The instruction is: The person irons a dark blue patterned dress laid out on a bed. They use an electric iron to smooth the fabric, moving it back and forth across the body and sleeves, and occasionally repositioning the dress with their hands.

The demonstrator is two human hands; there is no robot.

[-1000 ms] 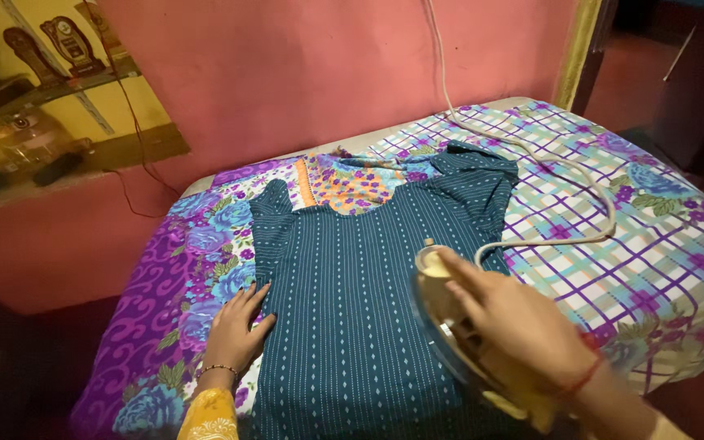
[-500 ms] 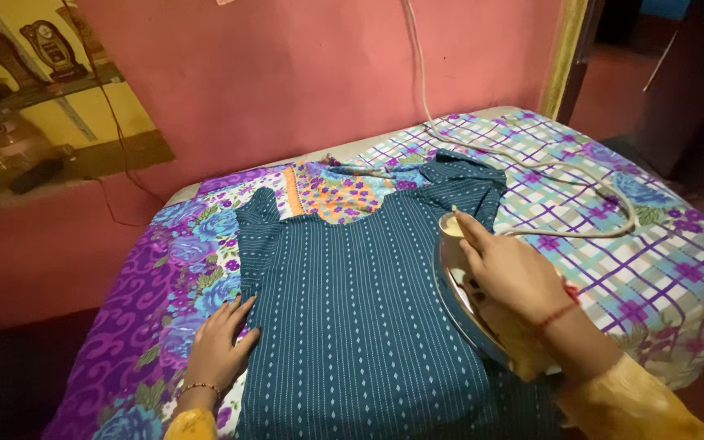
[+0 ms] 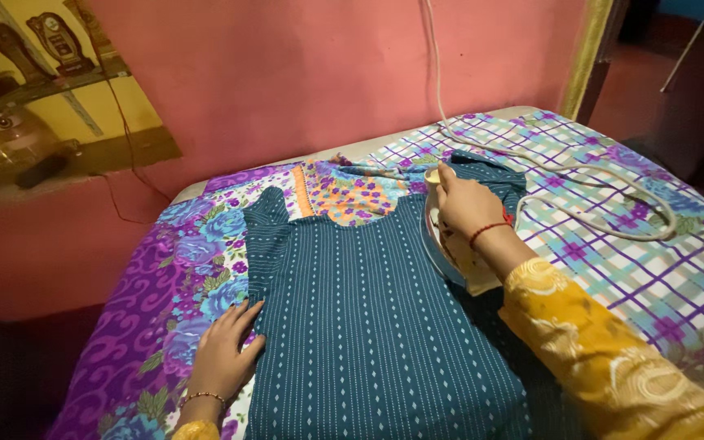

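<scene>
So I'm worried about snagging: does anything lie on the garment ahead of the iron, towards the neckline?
Nothing visible lies on it. The right hand holds the iron on the teal garment near the shoulder. The white cord loops off to the right on the checked sheet. The left hand presses the garment's left edge.

Cream iron (image 3: pixel 448 244) flat on teal dotted-stripe garment (image 3: pixel 368 326), near its right shoulder; garment spread flat.

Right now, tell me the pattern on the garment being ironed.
Head view: the garment is teal with white dotted stripes.
</scene>
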